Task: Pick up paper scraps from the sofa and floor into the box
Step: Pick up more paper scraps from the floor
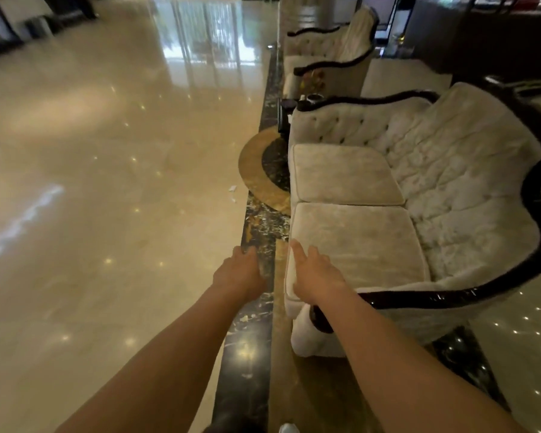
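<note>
A cream tufted sofa (pixel 372 235) with a dark wooden frame stands to my right. Small white paper scraps (pixel 232 189) lie on the glossy floor ahead, left of the sofa, and another small scrap (pixel 243 318) rests on the dark marble strip near my arms. My left hand (pixel 238 275) is stretched forward over the dark strip, fingers curled, nothing visible in it. My right hand (pixel 314 271) hovers at the near front corner of the sofa seat, fingers spread, holding nothing. No box is in view.
Polished beige marble floor (pixel 107 182) spreads wide to the left. A dark marble strip (pixel 256 232) and a round gold inlay (pixel 253 170) run beside the sofa. A small dark side table (pixel 286 120) and a second matching sofa (pixel 328 54) stand farther back.
</note>
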